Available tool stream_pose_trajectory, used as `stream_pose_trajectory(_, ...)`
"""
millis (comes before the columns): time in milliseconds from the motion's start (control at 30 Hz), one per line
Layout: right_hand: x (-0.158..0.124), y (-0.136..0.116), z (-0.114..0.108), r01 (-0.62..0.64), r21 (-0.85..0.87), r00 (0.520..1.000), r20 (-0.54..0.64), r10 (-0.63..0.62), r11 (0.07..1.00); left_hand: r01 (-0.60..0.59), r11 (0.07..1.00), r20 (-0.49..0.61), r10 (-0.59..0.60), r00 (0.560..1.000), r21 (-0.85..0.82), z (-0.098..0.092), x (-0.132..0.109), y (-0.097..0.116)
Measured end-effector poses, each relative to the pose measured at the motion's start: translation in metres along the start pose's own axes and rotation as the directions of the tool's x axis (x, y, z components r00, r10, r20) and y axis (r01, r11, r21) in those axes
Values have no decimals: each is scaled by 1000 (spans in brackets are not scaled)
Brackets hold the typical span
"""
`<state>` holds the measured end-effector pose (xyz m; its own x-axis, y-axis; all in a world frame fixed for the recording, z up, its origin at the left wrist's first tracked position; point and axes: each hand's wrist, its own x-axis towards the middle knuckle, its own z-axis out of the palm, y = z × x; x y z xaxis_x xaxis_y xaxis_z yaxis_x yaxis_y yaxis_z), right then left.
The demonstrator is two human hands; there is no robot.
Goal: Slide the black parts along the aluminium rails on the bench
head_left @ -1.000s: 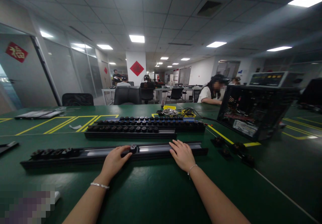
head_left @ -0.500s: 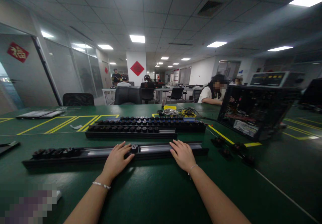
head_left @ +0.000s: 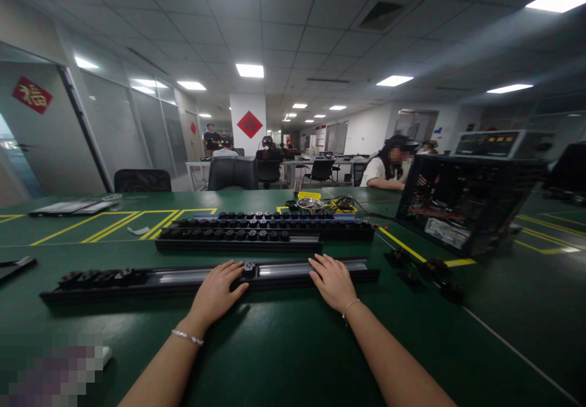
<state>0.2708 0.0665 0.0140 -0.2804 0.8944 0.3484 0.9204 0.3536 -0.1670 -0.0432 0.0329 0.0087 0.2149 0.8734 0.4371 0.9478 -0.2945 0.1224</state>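
A long black rail (head_left: 284, 271) with a shiny inner strip lies crosswise on the green table. My left hand (head_left: 222, 288) rests over its middle, fingers spread, touching a small dark part with a silvery top (head_left: 249, 268) that sits in the rail. Farther right, my right hand (head_left: 333, 280) lies open with its fingertips on the rail and nothing in its grasp. Several dark parts (head_left: 98, 276) stand in a row at the rail's left end. Whether the left fingertips grip the small part is hidden.
Behind are more rails (head_left: 238, 245) filled with dark parts. Loose dark parts (head_left: 412, 277) lie to the right, near an open computer case (head_left: 439, 205). A round metal dish (head_left: 310, 203) and cables (head_left: 343, 203) are farther back. A person (head_left: 382, 172) sits across the table.
My left hand has shifted slightly to the right along the rail, and the small silvery-topped part has moved right with it. My right hand has stayed in place.
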Motion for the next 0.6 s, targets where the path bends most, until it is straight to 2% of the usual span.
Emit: stream_pose_trajectory(600,1,2,3,12,3,1000,-27,-12,1000,3,1000,18,-3,1000,-6,2,1,5)
